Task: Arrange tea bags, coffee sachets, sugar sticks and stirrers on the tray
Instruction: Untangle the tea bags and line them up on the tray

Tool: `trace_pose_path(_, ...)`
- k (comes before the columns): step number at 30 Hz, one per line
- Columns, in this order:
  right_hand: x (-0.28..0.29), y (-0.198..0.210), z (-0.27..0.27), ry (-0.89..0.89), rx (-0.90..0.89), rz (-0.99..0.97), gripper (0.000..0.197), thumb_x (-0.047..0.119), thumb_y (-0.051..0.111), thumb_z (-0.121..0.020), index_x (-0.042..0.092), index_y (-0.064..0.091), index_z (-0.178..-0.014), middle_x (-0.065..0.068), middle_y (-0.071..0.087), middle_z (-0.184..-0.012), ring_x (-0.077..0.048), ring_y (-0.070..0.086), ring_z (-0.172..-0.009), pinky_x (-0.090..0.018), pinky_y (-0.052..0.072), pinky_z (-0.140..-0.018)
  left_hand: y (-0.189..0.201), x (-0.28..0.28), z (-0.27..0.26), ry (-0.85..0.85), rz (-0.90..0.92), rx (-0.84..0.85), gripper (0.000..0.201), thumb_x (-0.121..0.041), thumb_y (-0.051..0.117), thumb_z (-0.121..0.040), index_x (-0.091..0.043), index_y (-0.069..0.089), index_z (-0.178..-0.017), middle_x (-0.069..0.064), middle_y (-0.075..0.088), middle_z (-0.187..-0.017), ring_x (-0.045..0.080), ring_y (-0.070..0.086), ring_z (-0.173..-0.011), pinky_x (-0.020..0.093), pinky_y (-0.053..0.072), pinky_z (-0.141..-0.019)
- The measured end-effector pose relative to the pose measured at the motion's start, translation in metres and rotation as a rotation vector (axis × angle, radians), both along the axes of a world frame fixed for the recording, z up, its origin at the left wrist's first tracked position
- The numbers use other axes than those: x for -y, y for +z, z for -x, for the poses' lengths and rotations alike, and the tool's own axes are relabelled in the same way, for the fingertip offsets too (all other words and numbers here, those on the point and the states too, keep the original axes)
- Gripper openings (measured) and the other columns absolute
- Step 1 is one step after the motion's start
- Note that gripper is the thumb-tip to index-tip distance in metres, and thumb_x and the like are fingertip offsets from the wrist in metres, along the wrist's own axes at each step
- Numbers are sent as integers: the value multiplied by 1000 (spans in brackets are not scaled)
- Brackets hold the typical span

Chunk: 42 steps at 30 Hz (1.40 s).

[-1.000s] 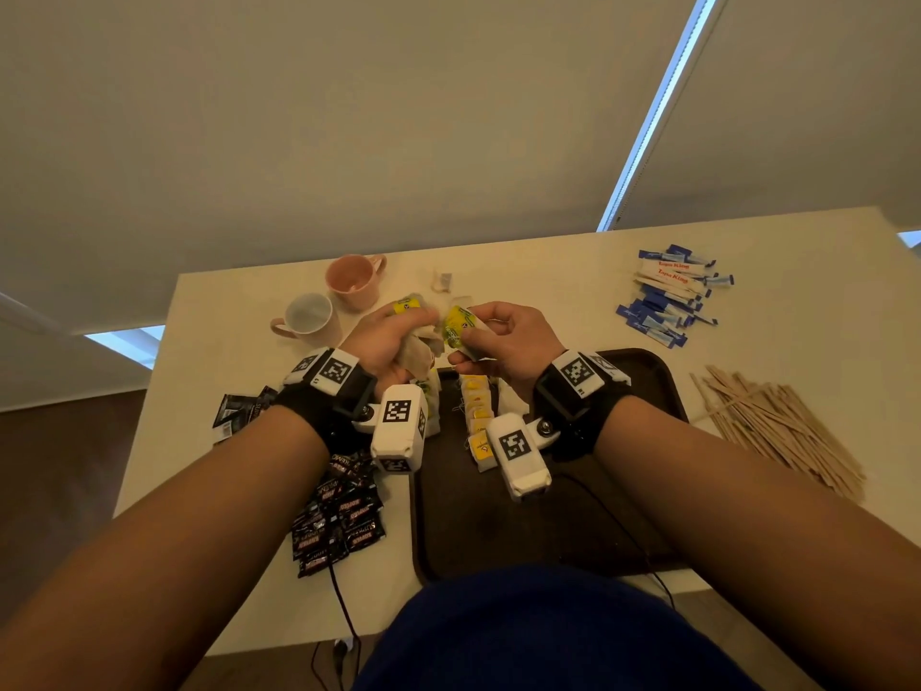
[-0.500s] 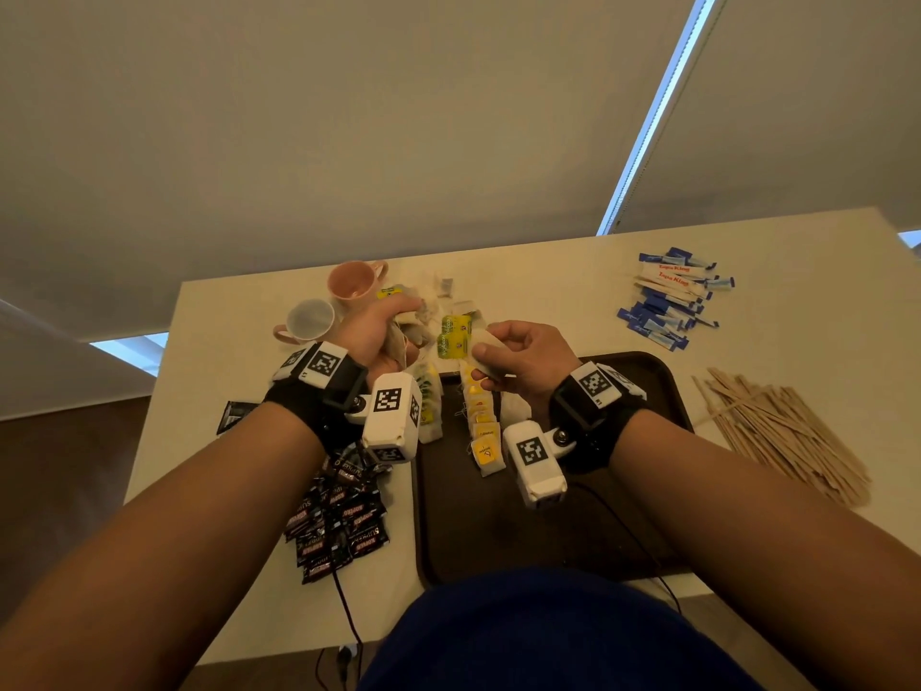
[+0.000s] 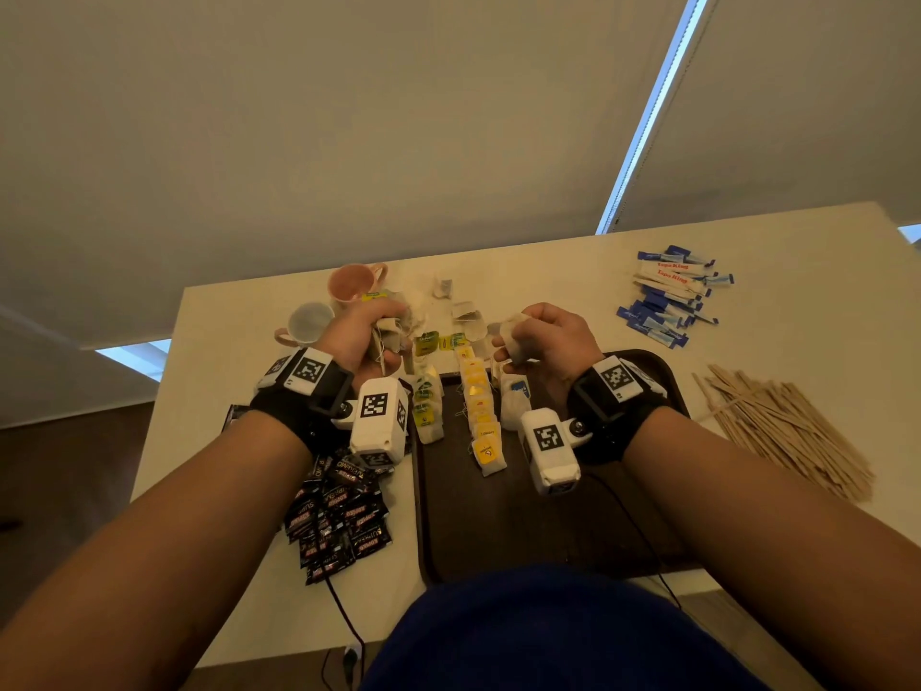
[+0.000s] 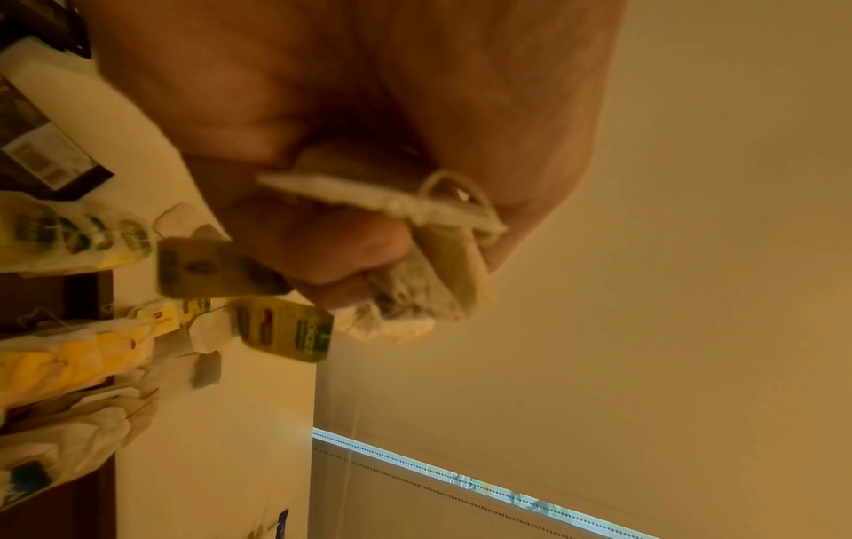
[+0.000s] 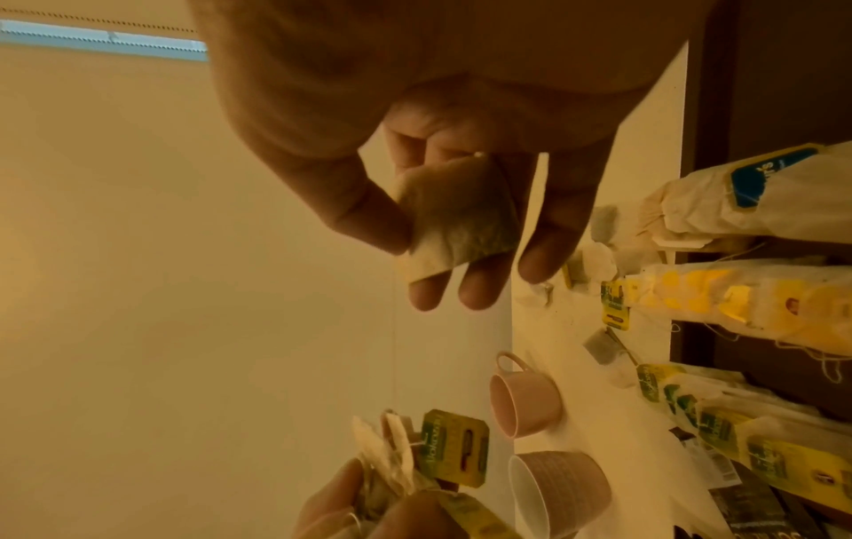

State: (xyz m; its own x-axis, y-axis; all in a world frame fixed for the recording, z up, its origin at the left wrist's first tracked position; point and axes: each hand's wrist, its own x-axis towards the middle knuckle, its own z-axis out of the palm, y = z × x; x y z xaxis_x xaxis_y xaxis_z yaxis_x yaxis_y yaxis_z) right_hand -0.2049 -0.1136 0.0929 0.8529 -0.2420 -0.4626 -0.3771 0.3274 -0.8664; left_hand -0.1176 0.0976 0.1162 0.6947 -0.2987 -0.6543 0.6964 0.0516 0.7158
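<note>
The room is dim and warm yellow. Cold daylight comes only through a narrow gap between the blinds. The head view bends strongly at its edges. Both wrist views are soft, grainy, with blurred tea bag tags.

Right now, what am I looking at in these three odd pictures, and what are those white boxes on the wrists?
No robot here: a person works bare-handed. The white boxes are wrist cameras; the wide picture comes from a head camera, the two close-ups from the wrists. The left hand grips a bunch of paper tea bags; the right hand pinches a single tea bag. On the pale table lie a dark brown tray with tea-bag rows, black coffee sachets, blue sugar sticks, wooden stirrers and two cups.
</note>
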Motion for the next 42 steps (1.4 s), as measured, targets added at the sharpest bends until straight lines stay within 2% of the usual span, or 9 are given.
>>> trace_pose_path(8,0,16,1,-126,38,-102,25,-12,43,-82,9,48,-70,-13,61,-64,-30,60,-61,-42,53,-67,-3,-7,-4,96,54,-17,16,-17,49,-94,-10,46,-80,6,47,-68,10,46,-42,16,30,-31)
trace_pose_path(14,4,14,-1,-187,32,-74,27,-10,41,-80,3,65,-84,-13,57,-61,-27,58,-59,-39,54,-66,-3,-10,-4,111,87,-43,17,-20,47,-94,-13,44,-79,3,40,-69,8,42,-40,15,29,-31)
trace_pose_path(20,6,7,-3,-234,-9,-75,25,-10,40,-73,4,58,-65,-12,55,-58,-26,52,-58,-36,48,-63,-5,-15,-6,178,81,-32,14,-20,48,-93,-12,48,-81,4,46,-66,10,43,-42,15,32,-33)
trace_pose_path(23,4,9,-2,-187,-2,-35,23,-11,43,-77,3,60,-70,-12,57,-60,-24,51,-56,-32,46,-56,-4,-14,-5,169,82,-35,16,-21,49,-93,-12,48,-80,3,47,-61,10,43,-41,15,32,-34)
trace_pose_path(27,0,18,-1,-117,44,-15,19,-11,49,-81,2,63,-78,-13,60,-65,-24,54,-55,-31,48,-55,-1,-8,-2,157,62,-25,16,-22,51,-94,-9,51,-85,6,48,-67,11,47,-41,15,36,-35)
trace_pose_path(31,-3,26,-5,-91,86,-20,15,-9,55,-82,2,65,-82,-14,64,-67,-26,56,-57,-32,50,-56,3,-1,0,185,74,-15,13,-20,55,-94,-8,57,-91,10,60,-73,17,59,-54,20,49,-42)
trace_pose_path(35,-10,28,-8,-52,95,13,14,-8,55,-84,2,66,-84,-13,66,-68,-26,57,-58,-32,50,-56,0,5,4,195,97,-22,11,-17,56,-96,-6,56,-95,12,61,-77,19,64,-65,26,57,-52)
trace_pose_path(39,-23,28,-9,74,97,109,25,-10,43,-80,1,65,-76,-12,54,-59,-20,43,-47,-26,33,-48,-2,12,8,221,99,-23,11,-16,55,-97,-7,53,-92,13,58,-78,18,64,-56,25,56,-50)
trace_pose_path(42,-31,28,-10,210,63,148,24,-7,42,-78,-3,64,-69,-10,43,-54,-17,33,-45,-25,23,-50,-3,16,8,231,90,-16,11,-16,55,-96,-7,50,-99,13,55,-80,21,60,-65,24,54,-49)
